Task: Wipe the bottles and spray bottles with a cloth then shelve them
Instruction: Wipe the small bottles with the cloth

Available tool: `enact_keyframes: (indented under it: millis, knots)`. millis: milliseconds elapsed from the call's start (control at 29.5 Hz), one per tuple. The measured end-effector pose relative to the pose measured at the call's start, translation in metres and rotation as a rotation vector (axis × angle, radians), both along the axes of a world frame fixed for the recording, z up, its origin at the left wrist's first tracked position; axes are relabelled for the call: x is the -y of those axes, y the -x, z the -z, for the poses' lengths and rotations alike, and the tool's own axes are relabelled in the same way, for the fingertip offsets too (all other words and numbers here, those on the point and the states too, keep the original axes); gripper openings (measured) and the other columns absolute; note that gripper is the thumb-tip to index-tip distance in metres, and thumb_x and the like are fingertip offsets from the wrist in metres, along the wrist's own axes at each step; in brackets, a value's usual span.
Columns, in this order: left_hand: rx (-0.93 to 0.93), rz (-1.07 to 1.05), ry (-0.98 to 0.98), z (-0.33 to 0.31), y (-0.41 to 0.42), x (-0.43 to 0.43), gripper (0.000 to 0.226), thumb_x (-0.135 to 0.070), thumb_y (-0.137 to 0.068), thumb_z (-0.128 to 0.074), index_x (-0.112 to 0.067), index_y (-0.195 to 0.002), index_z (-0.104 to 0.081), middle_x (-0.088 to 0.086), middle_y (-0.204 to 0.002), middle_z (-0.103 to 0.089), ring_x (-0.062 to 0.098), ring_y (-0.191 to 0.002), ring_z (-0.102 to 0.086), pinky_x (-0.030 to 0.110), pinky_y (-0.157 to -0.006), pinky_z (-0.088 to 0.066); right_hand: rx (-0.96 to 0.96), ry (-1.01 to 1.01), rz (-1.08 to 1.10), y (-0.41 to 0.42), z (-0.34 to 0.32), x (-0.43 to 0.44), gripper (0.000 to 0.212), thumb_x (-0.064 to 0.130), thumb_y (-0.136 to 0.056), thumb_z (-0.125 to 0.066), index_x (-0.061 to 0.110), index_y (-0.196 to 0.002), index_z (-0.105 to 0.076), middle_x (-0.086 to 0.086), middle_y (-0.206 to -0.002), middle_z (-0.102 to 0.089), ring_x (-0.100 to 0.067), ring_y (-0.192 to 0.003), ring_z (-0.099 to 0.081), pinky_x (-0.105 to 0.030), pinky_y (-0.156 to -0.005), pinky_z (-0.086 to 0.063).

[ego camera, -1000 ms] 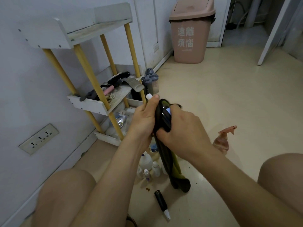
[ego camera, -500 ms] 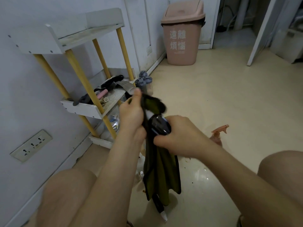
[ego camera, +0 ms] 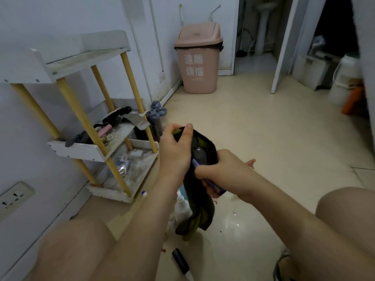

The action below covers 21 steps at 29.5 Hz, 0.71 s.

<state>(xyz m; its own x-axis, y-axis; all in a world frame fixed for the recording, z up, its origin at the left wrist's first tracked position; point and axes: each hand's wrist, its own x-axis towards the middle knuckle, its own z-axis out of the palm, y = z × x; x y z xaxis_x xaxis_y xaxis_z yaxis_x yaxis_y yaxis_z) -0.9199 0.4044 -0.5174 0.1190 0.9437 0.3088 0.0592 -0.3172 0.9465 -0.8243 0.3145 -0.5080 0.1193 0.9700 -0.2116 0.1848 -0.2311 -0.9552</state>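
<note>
I see my left hand (ego camera: 175,151) pinching the top of the dark cloth (ego camera: 203,218), fingers curled round it, just right of the shelf rack (ego camera: 75,152). My right hand (ego camera: 221,169) grips a dark bottle (ego camera: 199,157) wrapped in that cloth. A white bottle (ego camera: 183,207) stands on the floor right of the rack's base.

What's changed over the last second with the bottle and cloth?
The left hand has drawn the cloth up over the top of the bottle. The white cap seen a second ago is now covered, and the hand grips the cloth there. The right hand still grips the bottle lower down. The cloth's tail still hangs, and the spray bottle and shelf are unchanged.
</note>
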Motion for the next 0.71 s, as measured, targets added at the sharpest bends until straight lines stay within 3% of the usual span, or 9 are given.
enact_keyframes:
  millis: [136, 237, 305, 373, 440, 542, 576, 644, 712]
  knots:
    - [-0.233, -0.015, -0.253, -0.003, 0.002, 0.004, 0.027, -0.029, -0.097, -0.058, -0.007, -0.084, -0.050, -0.001, -0.066, -0.051, 0.018, -0.064, -0.053, 0.036, -0.062, -0.043, 0.540, -0.130, 0.140, 0.013, 0.004, 0.017, 0.021, 0.026, -0.075, -0.066, 0.019, -0.067, -0.049, 0.004, -0.059, -0.053, -0.018, -0.054, -0.055, -0.031, -0.049, -0.044]
    - [-0.524, -0.040, -0.285, -0.007, 0.003, 0.008, 0.026, -0.031, -0.094, -0.056, -0.012, -0.080, -0.046, -0.001, -0.065, -0.051, 0.017, -0.063, -0.049, 0.034, -0.056, -0.034, 0.953, -0.153, 0.165, 0.017, 0.006, 0.029, 0.026, 0.034, -0.084, -0.061, 0.019, -0.087, -0.040, 0.004, -0.079, -0.053, -0.019, -0.069, -0.052, -0.029, -0.056, -0.038]
    - [-0.727, -0.081, -0.252, -0.009, 0.006, 0.008, 0.025, -0.034, -0.093, -0.052, -0.013, -0.080, -0.049, 0.003, -0.071, -0.056, 0.022, -0.068, -0.052, 0.035, -0.057, -0.037, 1.140, -0.189, 0.188, 0.019, 0.011, 0.031, 0.028, 0.034, -0.088, -0.058, 0.020, -0.093, -0.035, 0.002, -0.089, -0.057, -0.020, -0.073, -0.052, -0.031, -0.060, -0.041]
    - [-0.884, -0.047, -0.204, -0.009, 0.010, 0.007, 0.028, -0.037, -0.094, -0.048, -0.013, -0.082, -0.057, 0.004, -0.075, -0.060, 0.022, -0.070, -0.054, 0.034, -0.059, -0.039, 1.177, -0.199, 0.185, 0.019, 0.018, 0.030, 0.028, 0.034, -0.087, -0.060, 0.020, -0.091, -0.036, 0.002, -0.088, -0.058, -0.022, -0.074, -0.056, -0.033, -0.064, -0.047]
    - [-0.804, 0.072, -0.154, -0.005, 0.011, 0.005, 0.032, -0.039, -0.094, -0.051, -0.013, -0.078, -0.061, 0.002, -0.072, -0.062, 0.021, -0.071, -0.057, 0.034, -0.061, -0.042, 0.881, -0.135, 0.166, 0.013, 0.023, 0.027, 0.025, 0.031, -0.081, -0.065, 0.017, -0.083, -0.044, 0.003, -0.072, -0.054, -0.020, -0.062, -0.053, -0.032, -0.057, -0.045]
    - [-0.291, 0.300, -0.084, 0.008, 0.001, 0.012, 0.028, -0.027, -0.092, -0.064, -0.016, -0.067, -0.060, -0.008, -0.059, -0.058, 0.011, -0.061, -0.055, 0.029, -0.060, -0.044, -0.231, 0.092, 0.010, -0.010, 0.027, 0.023, 0.014, 0.013, -0.079, -0.064, 0.007, -0.083, -0.052, -0.004, -0.062, -0.052, -0.015, -0.047, -0.046, -0.025, -0.044, -0.038]
    - [-0.166, 0.344, -0.052, 0.013, -0.005, 0.012, 0.027, -0.022, -0.091, -0.067, -0.014, -0.066, -0.060, -0.009, -0.058, -0.058, 0.009, -0.059, -0.054, 0.026, -0.059, -0.044, -0.493, 0.162, -0.049, -0.019, 0.030, 0.023, 0.015, 0.012, -0.077, -0.062, 0.006, -0.087, -0.053, -0.005, -0.063, -0.051, -0.013, -0.046, -0.045, -0.022, -0.042, -0.038]
    - [-0.137, 0.373, -0.022, 0.026, -0.016, 0.008, 0.027, -0.020, -0.088, -0.070, -0.008, -0.066, -0.060, -0.004, -0.058, -0.058, 0.010, -0.057, -0.053, 0.026, -0.057, -0.044, -0.706, 0.246, -0.108, -0.033, 0.042, 0.023, 0.016, 0.014, -0.077, -0.058, 0.006, -0.090, -0.053, -0.004, -0.064, -0.050, -0.009, -0.044, -0.044, -0.017, -0.040, -0.037]
    - [-0.324, 0.318, -0.029, 0.049, -0.028, -0.008, 0.031, -0.033, -0.084, -0.068, -0.014, -0.061, -0.059, -0.002, -0.056, -0.059, 0.016, -0.057, -0.054, 0.033, -0.057, -0.046, -0.578, 0.281, -0.089, -0.042, 0.060, 0.014, 0.008, 0.011, -0.084, -0.057, 0.007, -0.089, -0.053, -0.005, -0.064, -0.051, -0.011, -0.046, -0.046, -0.020, -0.042, -0.039]
